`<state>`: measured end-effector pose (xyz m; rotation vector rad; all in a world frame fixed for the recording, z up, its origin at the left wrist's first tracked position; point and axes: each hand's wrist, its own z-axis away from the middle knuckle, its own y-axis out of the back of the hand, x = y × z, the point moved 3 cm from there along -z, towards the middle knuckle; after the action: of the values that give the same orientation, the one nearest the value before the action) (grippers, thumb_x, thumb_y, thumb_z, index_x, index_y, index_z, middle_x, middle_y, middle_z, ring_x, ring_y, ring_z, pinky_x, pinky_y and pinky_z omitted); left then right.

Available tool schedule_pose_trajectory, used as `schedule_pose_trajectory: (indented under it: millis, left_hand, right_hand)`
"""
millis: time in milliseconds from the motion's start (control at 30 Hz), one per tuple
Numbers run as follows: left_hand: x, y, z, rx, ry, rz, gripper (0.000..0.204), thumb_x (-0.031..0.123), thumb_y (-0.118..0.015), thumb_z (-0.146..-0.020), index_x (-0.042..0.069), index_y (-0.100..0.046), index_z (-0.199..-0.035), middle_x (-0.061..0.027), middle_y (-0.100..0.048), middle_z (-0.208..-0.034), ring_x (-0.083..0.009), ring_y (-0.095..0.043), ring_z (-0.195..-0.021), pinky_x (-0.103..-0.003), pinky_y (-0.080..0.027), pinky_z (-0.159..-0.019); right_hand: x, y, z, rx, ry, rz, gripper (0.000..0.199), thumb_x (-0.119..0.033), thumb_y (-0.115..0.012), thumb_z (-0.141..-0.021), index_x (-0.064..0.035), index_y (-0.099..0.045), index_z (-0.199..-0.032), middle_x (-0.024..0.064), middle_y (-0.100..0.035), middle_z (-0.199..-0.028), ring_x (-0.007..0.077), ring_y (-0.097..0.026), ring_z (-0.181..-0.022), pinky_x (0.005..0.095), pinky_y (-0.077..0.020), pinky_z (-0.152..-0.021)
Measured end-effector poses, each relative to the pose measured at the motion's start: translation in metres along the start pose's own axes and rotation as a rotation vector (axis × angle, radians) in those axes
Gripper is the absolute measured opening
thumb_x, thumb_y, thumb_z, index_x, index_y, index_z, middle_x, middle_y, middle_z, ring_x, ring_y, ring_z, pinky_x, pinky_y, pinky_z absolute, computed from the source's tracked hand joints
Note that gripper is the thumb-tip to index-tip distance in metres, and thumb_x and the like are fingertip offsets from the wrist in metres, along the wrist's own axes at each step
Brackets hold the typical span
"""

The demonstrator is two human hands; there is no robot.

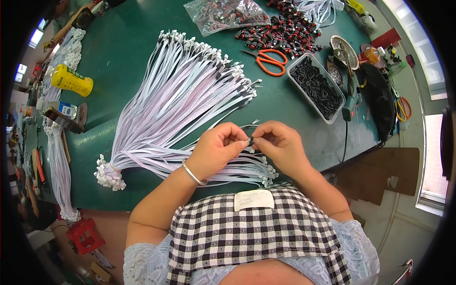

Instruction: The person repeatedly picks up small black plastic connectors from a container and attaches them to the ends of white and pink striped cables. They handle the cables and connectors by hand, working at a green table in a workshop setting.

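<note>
My left hand (221, 146) and my right hand (281, 144) meet over the front of the table, thumbs and forefingers pinched together. Between their fingertips is a small black piece (251, 141), mostly covered by the fingers. Thin wire ends (255, 124) show just beyond it. A large bundle of white and pale pink flat cables (166, 104) fans out under and beyond my left hand, gathered at the left, with small connectors along its ends. Some cables (237, 173) lie below my hands. Right of them, a clear plastic tub (308, 97) holds many short black tubes (316, 84).
Orange-handled scissors (271, 62) lie beyond my hands, near a pile of red and black parts (289, 35) and a clear bag (225, 16). A yellow bottle (72, 80) and a tape dispenser (66, 118) are at the left. A metal dish (344, 52) and cord (346, 137) are at the right.
</note>
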<state>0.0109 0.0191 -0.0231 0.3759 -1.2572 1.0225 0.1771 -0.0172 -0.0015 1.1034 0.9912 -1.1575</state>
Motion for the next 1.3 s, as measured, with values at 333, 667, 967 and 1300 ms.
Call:
schedule_pose_trajectory:
  millis: [333, 667, 967, 1300]
  left_hand:
    - [0.012, 0.001, 0.006, -0.147, -0.106, -0.234, 0.026, 0.004, -0.064, -0.084, 0.003, -0.054, -0.108, -0.0025, -0.059, -0.093, -0.0091, -0.058, -0.082, -0.024, -0.048, -0.074]
    - [0.035, 0.013, 0.013, -0.188, -0.403, -0.839, 0.031, 0.007, -0.064, -0.077, 0.005, -0.056, -0.107, -0.0082, -0.064, -0.082, -0.0241, -0.060, -0.078, -0.035, -0.046, -0.074]
    - [0.031, 0.008, 0.006, -0.096, -0.396, -0.719, 0.033, 0.001, -0.065, -0.071, 0.003, -0.056, -0.103, -0.0067, -0.062, -0.070, -0.0230, -0.061, -0.066, -0.032, -0.046, -0.063]
    - [0.038, 0.002, -0.016, 0.288, -0.721, -1.141, 0.021, 0.006, -0.066, -0.074, 0.009, -0.058, -0.093, -0.0051, -0.062, -0.071, -0.0273, -0.058, -0.073, -0.038, -0.044, -0.067]
  right_hand:
    - [-0.001, -0.003, 0.002, -0.120, 0.096, 0.135, 0.009, 0.000, -0.063, -0.079, -0.0006, -0.063, -0.088, 0.0067, -0.062, -0.085, 0.0122, -0.061, -0.076, 0.0248, -0.0490, -0.068]
    - [-0.004, -0.006, 0.003, -0.123, 0.140, 0.208, 0.008, 0.000, -0.064, -0.079, -0.0013, -0.063, -0.087, 0.0056, -0.061, -0.084, 0.0111, -0.059, -0.072, 0.0250, -0.0477, -0.065]
    - [-0.016, -0.009, -0.001, -0.147, 0.394, 0.461, 0.010, -0.002, -0.066, -0.073, -0.0055, -0.064, -0.081, 0.0061, -0.062, -0.076, 0.0225, -0.058, -0.074, 0.0326, -0.0469, -0.067]
    - [-0.026, 0.021, -0.044, 0.008, 0.625, 0.628, 0.019, -0.011, -0.069, -0.075, -0.0084, -0.068, -0.094, 0.0072, -0.066, -0.093, 0.0269, -0.059, -0.088, 0.0356, -0.0479, -0.075]
